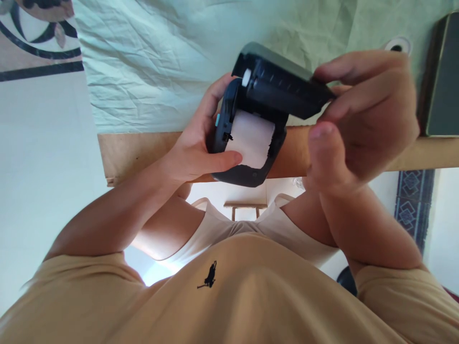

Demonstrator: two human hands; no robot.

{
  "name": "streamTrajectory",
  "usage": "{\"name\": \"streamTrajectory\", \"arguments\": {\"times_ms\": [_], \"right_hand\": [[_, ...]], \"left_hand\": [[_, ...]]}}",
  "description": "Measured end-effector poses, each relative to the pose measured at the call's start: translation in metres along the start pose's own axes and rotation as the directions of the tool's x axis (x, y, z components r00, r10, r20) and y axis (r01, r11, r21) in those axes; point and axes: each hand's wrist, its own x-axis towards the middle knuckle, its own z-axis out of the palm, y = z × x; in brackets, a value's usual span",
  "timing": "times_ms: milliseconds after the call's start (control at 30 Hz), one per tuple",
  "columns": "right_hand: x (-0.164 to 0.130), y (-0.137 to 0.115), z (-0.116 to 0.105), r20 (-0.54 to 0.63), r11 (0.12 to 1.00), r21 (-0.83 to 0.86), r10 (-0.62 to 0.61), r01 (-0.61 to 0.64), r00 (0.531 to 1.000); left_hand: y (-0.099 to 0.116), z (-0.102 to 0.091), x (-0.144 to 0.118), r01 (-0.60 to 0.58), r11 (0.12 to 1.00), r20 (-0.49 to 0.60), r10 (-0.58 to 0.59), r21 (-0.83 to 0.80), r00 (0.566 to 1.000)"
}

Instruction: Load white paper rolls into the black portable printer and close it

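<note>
My left hand point(195, 143) is wrapped round the body of a small black portable printer point(247, 179), held above the table's front edge. Its lid point(287, 86) stands raised, with a white roller at one end. Inside the body sits a roll of white paper point(251, 136), and my left thumb rests on the roll's lower left part. My right hand point(369, 105) has the lid's right corner between its fingers, while its thumb sticks out apart from the lid. The tips of some right fingers are hidden behind the lid.
A pale green cloth point(154, 62) covers the table, whose brown wooden edge point(143, 148) runs below the printer. On the right lies a dark box-like object point(444, 81). A white ring-shaped roll point(403, 44) is partly behind my right hand. A small wooden stool point(245, 206) stands under the table.
</note>
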Motion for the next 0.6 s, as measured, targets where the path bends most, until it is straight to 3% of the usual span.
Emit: {"name": "streamTrajectory", "arguments": {"times_ms": [100, 167, 300, 400, 467, 500, 567, 600], "right_hand": [[-0.001, 0.005, 0.01, -0.176, 0.991, 0.102, -0.071, 0.09, 0.982], [0.0, 0.008, 0.015, -0.155, 0.986, 0.089, -0.123, 0.138, 0.98], [0.0, 0.01, 0.017, -0.118, 0.974, 0.086, -0.2, 0.21, 0.973], [0.0, 0.01, 0.014, -0.052, 0.985, 0.107, -0.133, 0.138, 0.99], [0.0, 0.011, 0.012, 0.006, 0.993, 0.098, -0.069, 0.068, 0.998], [-0.001, 0.011, 0.012, 0.04, 0.994, 0.1, -0.044, 0.04, 0.998], [-0.001, 0.012, 0.012, 0.133, 0.991, 0.128, 0.015, -0.033, 0.991], [-0.002, 0.013, 0.013, 0.182, 0.986, 0.151, 0.04, -0.068, 0.983]], "left_hand": [[-0.01, -0.005, 0.005, -0.084, 0.996, 0.072, 0.086, -0.038, 0.994], [-0.014, -0.008, 0.008, -0.166, 0.985, 0.142, 0.171, -0.049, 0.975], [-0.013, -0.015, 0.011, -0.177, 0.983, 0.177, 0.183, -0.045, 0.967], [-0.012, -0.02, 0.009, -0.157, 0.985, 0.181, 0.167, -0.07, 0.969], [-0.01, -0.017, 0.005, -0.1, 0.992, 0.092, 0.107, -0.074, 0.99], [-0.008, -0.014, 0.003, -0.084, 0.993, 0.099, 0.092, -0.087, 0.991], [-0.002, -0.003, 0.0, -0.009, 0.995, -0.012, 0.008, -0.101, 1.0], [0.002, 0.004, -0.002, -0.028, 0.994, -0.026, 0.025, -0.102, 0.999]]}}
